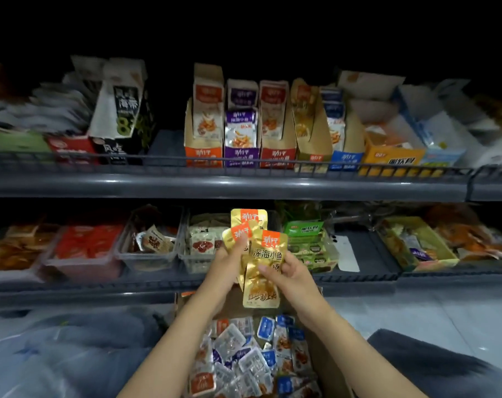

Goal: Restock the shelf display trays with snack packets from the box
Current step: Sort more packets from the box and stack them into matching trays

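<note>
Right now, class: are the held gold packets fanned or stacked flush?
Fanned: gold packets show three offset orange corners between left hand and right hand.

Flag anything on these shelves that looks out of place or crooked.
A flat white object, seemingly a phone, lies on the lower shelf between the green packets and the yellow tray; it hardly looks like stock. On the upper shelf, the gold display tray looks tilted beside the upright red tray.
</note>
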Demonstrator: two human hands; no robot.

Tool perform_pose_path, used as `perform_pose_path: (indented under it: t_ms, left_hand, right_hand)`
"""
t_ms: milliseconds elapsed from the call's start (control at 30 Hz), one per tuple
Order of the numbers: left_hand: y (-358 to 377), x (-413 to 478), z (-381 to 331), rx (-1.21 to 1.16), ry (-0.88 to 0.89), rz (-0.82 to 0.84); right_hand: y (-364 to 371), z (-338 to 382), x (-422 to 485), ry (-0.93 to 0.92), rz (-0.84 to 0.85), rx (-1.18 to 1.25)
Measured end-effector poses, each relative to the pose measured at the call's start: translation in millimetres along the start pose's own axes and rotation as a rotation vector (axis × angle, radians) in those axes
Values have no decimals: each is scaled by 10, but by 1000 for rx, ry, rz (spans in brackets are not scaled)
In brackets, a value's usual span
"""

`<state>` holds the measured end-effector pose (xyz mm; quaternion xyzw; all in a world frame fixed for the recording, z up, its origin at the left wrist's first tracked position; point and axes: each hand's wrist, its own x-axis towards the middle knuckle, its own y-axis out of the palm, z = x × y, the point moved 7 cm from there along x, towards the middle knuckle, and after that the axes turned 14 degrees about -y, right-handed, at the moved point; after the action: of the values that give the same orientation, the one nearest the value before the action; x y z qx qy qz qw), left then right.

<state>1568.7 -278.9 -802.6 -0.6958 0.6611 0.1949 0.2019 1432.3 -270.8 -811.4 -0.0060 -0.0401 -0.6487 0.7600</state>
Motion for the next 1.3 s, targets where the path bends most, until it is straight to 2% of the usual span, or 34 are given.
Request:
perform_pose_path:
  t_ms: [100,200,367,500,600,767,867,1000,1100,1300]
  left_hand:
    - [-136,-131,-187,-52,47,12]
    - [-338,-224,-287,-95,137,-61]
    - [-460,-390,-424,-82,271,-218]
    - [-332,-527,-597,-52,383,-175]
    - [-288,-545,-651,-18,401,-95]
    - [-527,-594,-811,-38,444,-215]
    - [-433,-581,-881,-9,413,-142]
    - [-24,-569,-874,68,347,86]
    - [91,-557,-950,136,384,121]
    - [268,-570,-1162,297,477,265]
  right_hand:
    - [-14,174,3,34,-78,90]
    - [-15,338,-22,45,-85,116]
    - [207,536,-64,35,-2,162]
    - [392,604,-58,29,9,183]
    - [335,647,-37,39,-51,267]
    - [-10,750,39,32,-218,398]
    - [10,906,96,-15,-162,348]
    - [197,998,179,-48,-140,313]
    - [213,1064,249,-60,-148,360]
    - [88,1272,397,-132,-143,195]
